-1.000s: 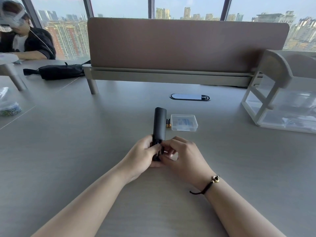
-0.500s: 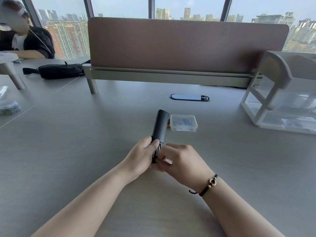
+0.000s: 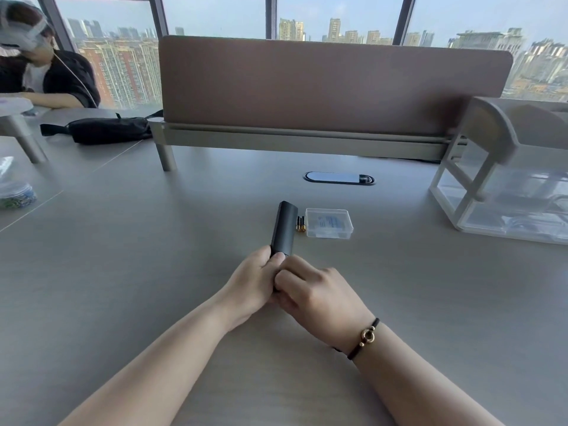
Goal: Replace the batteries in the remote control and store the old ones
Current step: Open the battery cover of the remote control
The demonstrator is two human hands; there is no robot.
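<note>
A black remote control (image 3: 284,227) lies lengthwise on the grey table, its far end pointing away from me. My left hand (image 3: 252,281) grips its near end from the left, thumb on top. My right hand (image 3: 316,295) curls against the same near end from the right, and its fingertips hide that end of the remote. Two small black and gold batteries (image 3: 300,223) lie side by side just right of the remote. Beside them sits a small clear plastic box (image 3: 329,223) with its lid shut.
A brown desk divider (image 3: 322,87) stands across the back. A cable port (image 3: 339,178) is set in the table (image 3: 153,272) beyond the remote. A clear organiser with drawers (image 3: 504,192) stands at the right. A black pouch (image 3: 107,130) and another person are at the far left.
The open slot seen at the remote's near end a second ago is now covered by my fingers. My right hand has closed in over that end. The remote tilted slightly, then settled.
</note>
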